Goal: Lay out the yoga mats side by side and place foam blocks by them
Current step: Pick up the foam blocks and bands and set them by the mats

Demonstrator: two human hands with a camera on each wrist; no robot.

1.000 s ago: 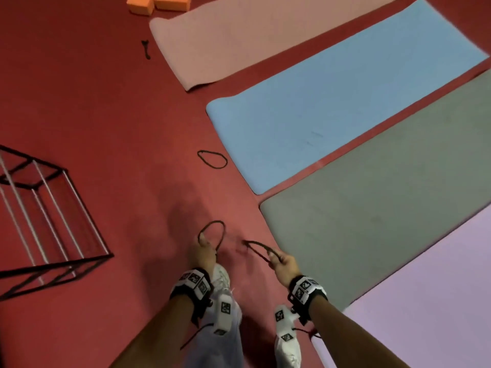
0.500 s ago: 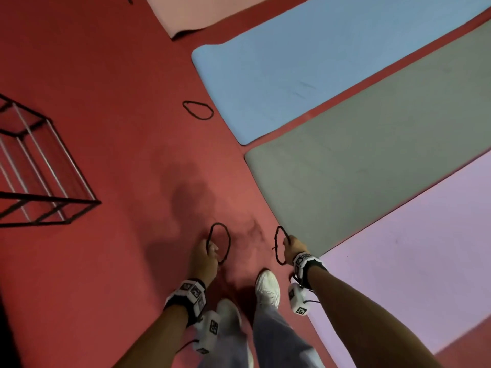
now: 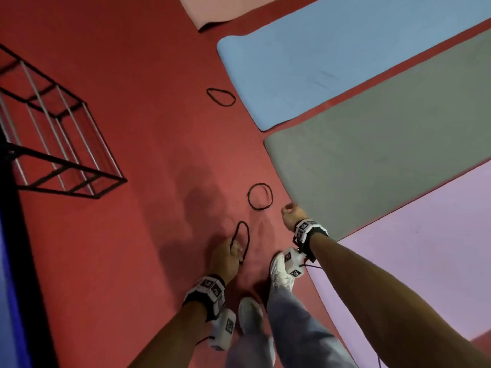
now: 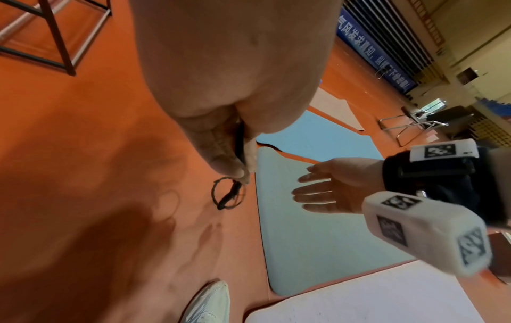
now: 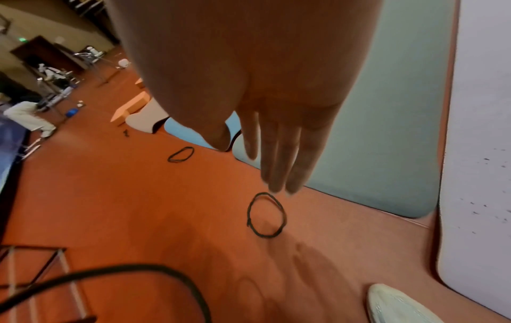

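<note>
Left to right: the left hand [image 3: 225, 257] still pinches one black band [image 3: 242, 241], its loop hanging just ahead of the fingers. The right hand [image 3: 291, 216], holding a band half a second ago, is now empty with fingers straight; its band [image 3: 260, 196] lies on the floor just beyond the fingertips, beside the grey mat [image 3: 372, 144]. Mats lie side by side to the right; the foam blocks [image 5: 130, 109] sit well beyond both hands, seemingly not yet distributed.

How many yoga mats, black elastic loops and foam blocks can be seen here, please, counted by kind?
Yoga mats: 4, pink, blue, grey-green, lilac.
Black elastic loops: 3, one in the left hand at, two on the floor.
Orange foam blocks: at least 1; more cannot be told.
Total: at least 8.
</note>
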